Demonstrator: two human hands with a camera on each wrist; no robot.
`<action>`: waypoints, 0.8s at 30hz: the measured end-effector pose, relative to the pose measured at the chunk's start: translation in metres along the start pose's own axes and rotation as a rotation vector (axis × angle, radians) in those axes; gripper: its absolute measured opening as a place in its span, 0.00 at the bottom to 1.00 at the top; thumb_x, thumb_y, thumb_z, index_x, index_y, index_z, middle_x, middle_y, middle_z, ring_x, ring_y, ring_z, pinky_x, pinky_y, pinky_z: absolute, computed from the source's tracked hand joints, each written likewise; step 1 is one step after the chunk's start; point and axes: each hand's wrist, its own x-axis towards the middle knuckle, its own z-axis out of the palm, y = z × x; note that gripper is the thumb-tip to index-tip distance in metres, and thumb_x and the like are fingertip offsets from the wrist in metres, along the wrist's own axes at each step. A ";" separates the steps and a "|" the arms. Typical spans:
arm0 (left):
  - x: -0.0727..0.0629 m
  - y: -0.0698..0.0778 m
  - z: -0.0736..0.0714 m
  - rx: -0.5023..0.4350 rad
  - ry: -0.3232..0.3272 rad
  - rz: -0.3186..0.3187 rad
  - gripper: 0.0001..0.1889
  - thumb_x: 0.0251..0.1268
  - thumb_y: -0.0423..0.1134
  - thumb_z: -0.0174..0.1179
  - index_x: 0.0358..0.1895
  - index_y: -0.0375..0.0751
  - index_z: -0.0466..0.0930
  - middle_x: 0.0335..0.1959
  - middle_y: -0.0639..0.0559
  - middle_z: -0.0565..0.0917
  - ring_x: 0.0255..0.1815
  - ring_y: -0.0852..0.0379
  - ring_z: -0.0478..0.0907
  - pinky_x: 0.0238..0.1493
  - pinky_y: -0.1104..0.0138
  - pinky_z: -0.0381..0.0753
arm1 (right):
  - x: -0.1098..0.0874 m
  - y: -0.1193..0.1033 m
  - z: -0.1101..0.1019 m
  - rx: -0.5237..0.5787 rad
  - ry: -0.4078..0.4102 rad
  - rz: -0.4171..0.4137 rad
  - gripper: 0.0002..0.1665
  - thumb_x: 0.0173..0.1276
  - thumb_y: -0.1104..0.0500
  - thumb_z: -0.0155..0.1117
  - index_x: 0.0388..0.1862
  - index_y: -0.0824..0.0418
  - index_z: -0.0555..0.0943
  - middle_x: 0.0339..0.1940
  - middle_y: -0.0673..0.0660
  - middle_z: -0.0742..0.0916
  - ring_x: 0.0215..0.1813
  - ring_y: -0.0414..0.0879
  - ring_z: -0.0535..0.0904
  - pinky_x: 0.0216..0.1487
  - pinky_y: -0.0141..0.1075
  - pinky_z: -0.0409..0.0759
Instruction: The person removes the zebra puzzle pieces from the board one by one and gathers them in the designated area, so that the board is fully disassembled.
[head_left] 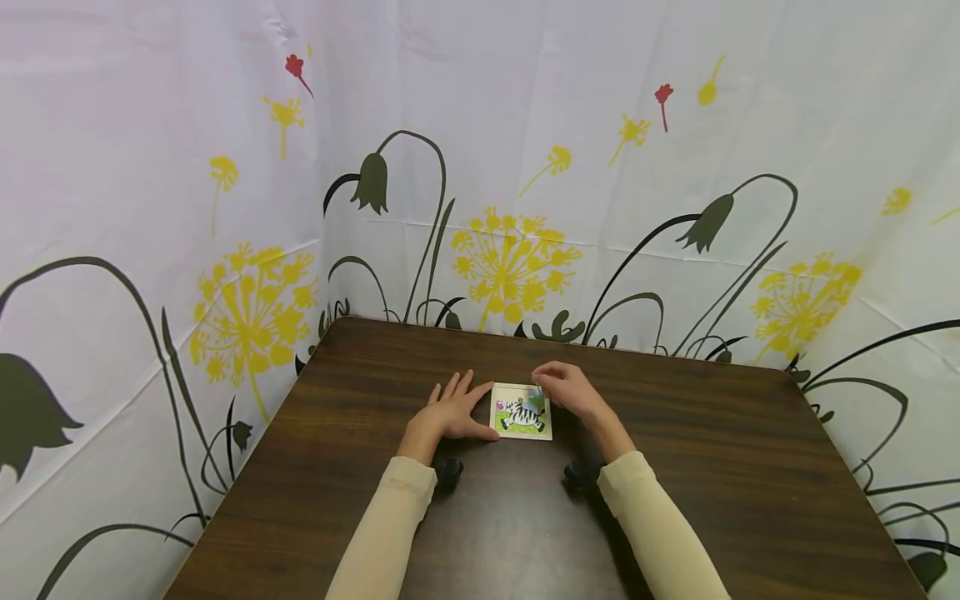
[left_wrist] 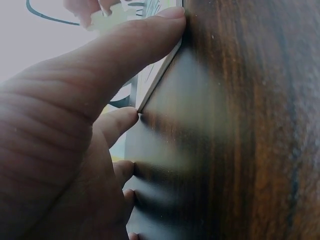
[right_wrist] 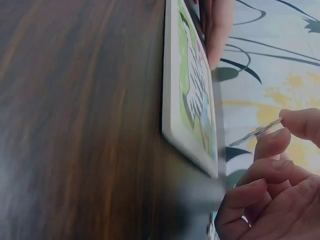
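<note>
A dark wood-grain table (head_left: pixel 720 450) forms the working surface, and the zebra jigsaw board (head_left: pixel 522 420) lies flat on it. Nearest the viewer, short of the board, are two pale sleeves (head_left: pixel 663 525) and a black device (head_left: pixel 448 473) by the left wrist, with a similar one by the right. At the board's left edge the left hand (head_left: pixel 453 414) is spread, thumb at the near corner and index finger at the far corner, bracing the frame without gripping round it. Above the board's far right corner the right hand (head_left: pixel 568 392) pinches a thin jigsaw piece (right_wrist: pixel 255 133) between thumb and fingertip, the piece appearing edge-on and clear of the board. A small item (right_wrist: pixel 212 227) shows near that hand's curled lower fingers; whether they hold it cannot be told. Which part of the picture lacks a piece cannot be determined. In my judgement, good practice here is steady left-hand bracing, the piece turned picture side up and level, its outline matched to its neighbours, then light, even pressure with no forcing, since a tilted tab could jam. Beyond the board and the table's far edge hangs a white flower-printed cloth (head_left: pixel 517 262).
</note>
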 end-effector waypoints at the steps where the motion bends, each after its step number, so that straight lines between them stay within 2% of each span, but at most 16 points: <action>1: 0.000 0.000 0.000 0.002 0.000 0.001 0.55 0.65 0.64 0.73 0.90 0.63 0.50 0.92 0.45 0.36 0.93 0.40 0.30 0.88 0.37 0.28 | -0.002 0.001 -0.002 -0.001 0.006 -0.003 0.21 0.83 0.51 0.64 0.62 0.66 0.85 0.37 0.57 0.83 0.32 0.46 0.72 0.35 0.37 0.72; 5: 0.000 0.001 0.000 0.006 0.001 0.002 0.56 0.64 0.64 0.73 0.90 0.62 0.49 0.92 0.44 0.36 0.93 0.39 0.29 0.88 0.37 0.28 | -0.008 0.004 -0.012 -0.025 0.041 -0.018 0.20 0.82 0.53 0.64 0.60 0.66 0.85 0.42 0.60 0.86 0.37 0.45 0.77 0.37 0.35 0.76; 10: -0.005 0.004 -0.003 0.000 0.008 0.011 0.55 0.65 0.63 0.73 0.90 0.61 0.50 0.92 0.43 0.37 0.92 0.39 0.29 0.88 0.36 0.28 | -0.023 0.002 -0.027 -0.069 0.074 -0.055 0.21 0.83 0.52 0.63 0.61 0.67 0.85 0.44 0.63 0.88 0.41 0.47 0.80 0.43 0.37 0.79; 13: -0.007 0.005 -0.003 0.002 0.007 0.014 0.55 0.65 0.63 0.73 0.90 0.61 0.50 0.92 0.43 0.37 0.92 0.39 0.30 0.88 0.36 0.29 | -0.031 0.000 -0.036 -0.106 0.093 -0.060 0.21 0.83 0.50 0.62 0.62 0.65 0.84 0.49 0.64 0.89 0.44 0.47 0.83 0.47 0.38 0.81; 19: -0.008 0.005 -0.003 0.013 0.009 0.013 0.55 0.65 0.63 0.72 0.90 0.61 0.50 0.92 0.43 0.37 0.92 0.38 0.30 0.88 0.36 0.30 | -0.039 0.002 -0.057 -0.114 0.137 -0.089 0.22 0.85 0.52 0.61 0.63 0.68 0.83 0.53 0.72 0.88 0.44 0.48 0.83 0.50 0.41 0.83; 24: -0.004 0.004 -0.003 0.005 0.002 0.008 0.55 0.65 0.63 0.73 0.90 0.61 0.50 0.92 0.43 0.36 0.92 0.38 0.30 0.88 0.36 0.29 | -0.044 0.005 -0.075 -0.120 0.169 -0.082 0.23 0.85 0.50 0.60 0.64 0.68 0.83 0.54 0.73 0.87 0.45 0.48 0.83 0.52 0.44 0.84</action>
